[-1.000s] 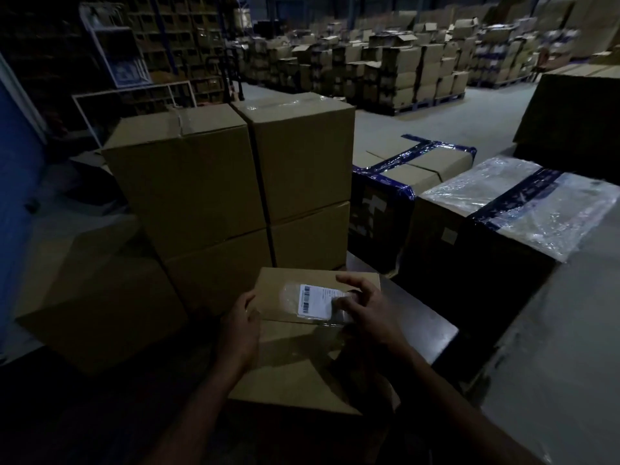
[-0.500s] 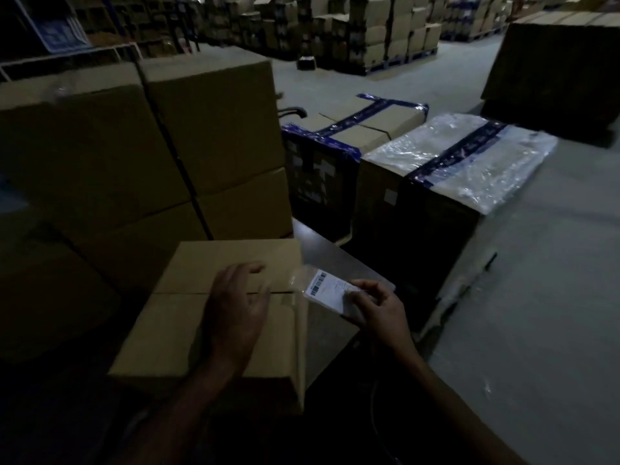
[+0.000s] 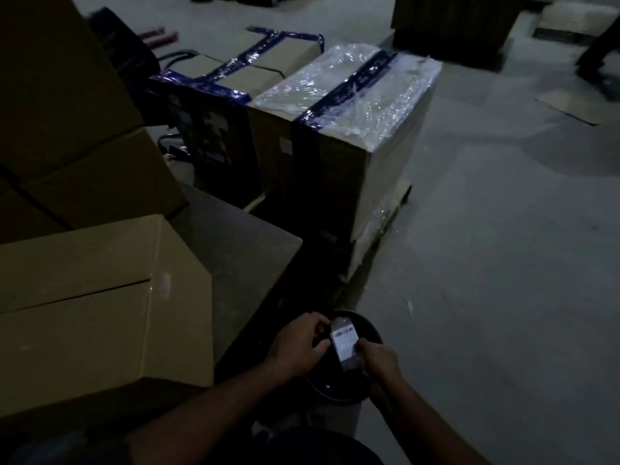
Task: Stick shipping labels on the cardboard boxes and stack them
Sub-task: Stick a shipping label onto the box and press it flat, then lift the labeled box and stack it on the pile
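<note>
A white shipping label (image 3: 345, 344) is held between both hands, low and to the right of the table, over a dark round bin (image 3: 369, 333). My left hand (image 3: 298, 344) pinches its upper left edge. My right hand (image 3: 379, 360) grips its lower right side. The brown cardboard box (image 3: 100, 297) lies on the dark table (image 3: 241, 236) at the left, with its top seam facing up and neither hand on it.
Stacked brown boxes (image 3: 84, 162) stand behind the table at the left. Two pallet loads, one taped blue (image 3: 214, 95) and one wrapped in clear film (image 3: 352, 102), sit ahead. Grey concrete floor (image 3: 503, 263) spreads to the right.
My left hand has left the box top and joined my right hand on the label. Both hands and the label have moved down and right, off the table and over the bin.
</note>
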`<state>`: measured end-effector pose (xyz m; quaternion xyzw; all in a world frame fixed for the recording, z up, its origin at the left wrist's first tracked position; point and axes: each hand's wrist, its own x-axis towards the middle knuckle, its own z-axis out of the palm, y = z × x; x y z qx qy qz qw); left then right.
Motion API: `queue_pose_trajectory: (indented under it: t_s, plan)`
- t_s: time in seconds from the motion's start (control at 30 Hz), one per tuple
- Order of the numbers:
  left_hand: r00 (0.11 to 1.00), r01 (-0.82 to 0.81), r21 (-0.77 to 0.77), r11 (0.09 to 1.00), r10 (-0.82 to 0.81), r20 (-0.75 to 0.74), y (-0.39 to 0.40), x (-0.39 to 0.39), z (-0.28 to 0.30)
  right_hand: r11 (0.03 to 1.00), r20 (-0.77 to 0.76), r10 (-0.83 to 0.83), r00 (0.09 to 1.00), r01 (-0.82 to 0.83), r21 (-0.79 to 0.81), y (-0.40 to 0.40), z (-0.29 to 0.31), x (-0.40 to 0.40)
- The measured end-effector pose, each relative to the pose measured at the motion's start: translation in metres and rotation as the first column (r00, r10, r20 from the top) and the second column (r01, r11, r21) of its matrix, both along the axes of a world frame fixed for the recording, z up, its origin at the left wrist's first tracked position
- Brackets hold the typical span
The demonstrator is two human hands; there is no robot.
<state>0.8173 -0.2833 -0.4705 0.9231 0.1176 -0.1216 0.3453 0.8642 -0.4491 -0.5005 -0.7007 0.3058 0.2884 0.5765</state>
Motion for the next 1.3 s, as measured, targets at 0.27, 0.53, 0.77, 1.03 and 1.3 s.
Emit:
queue_pose_trajectory:
  t_s: [0.27,0.53,0.77,1.03,1.3]
  plan:
    - [0.992,0.021,0.008,1.0,-0.02,-0.126,-0.015,0.005,-0.018,0.999,-0.076,0.031,0.997,-0.034,-0.027,-0.023,-0.047,0.003]
    - [0.991,-0.094,-0.008,0.996,0.093,-0.101,0.001,-0.001,-0.012,0.993,-0.174,0.071,0.982,-0.085,-0.079,-0.022,-0.068,-0.001]
    - [0.973,-0.227,-0.071,0.971,0.229,0.01,0.018,-0.003,0.005,0.928,0.028,0.37,0.928,-0.371,0.027,0.012,-0.035,0.009]
    - [0.826,-0.41,-0.26,0.874,0.477,0.3,0.04,-0.001,0.079,0.797,0.522,0.461,0.718,-0.594,0.113,0.097,0.083,0.027]
    - [0.596,-0.544,-0.323,0.774,0.628,0.501,0.084,-0.042,0.163,0.617,0.732,0.466,0.497,-0.776,0.133,0.163,0.152,0.012]
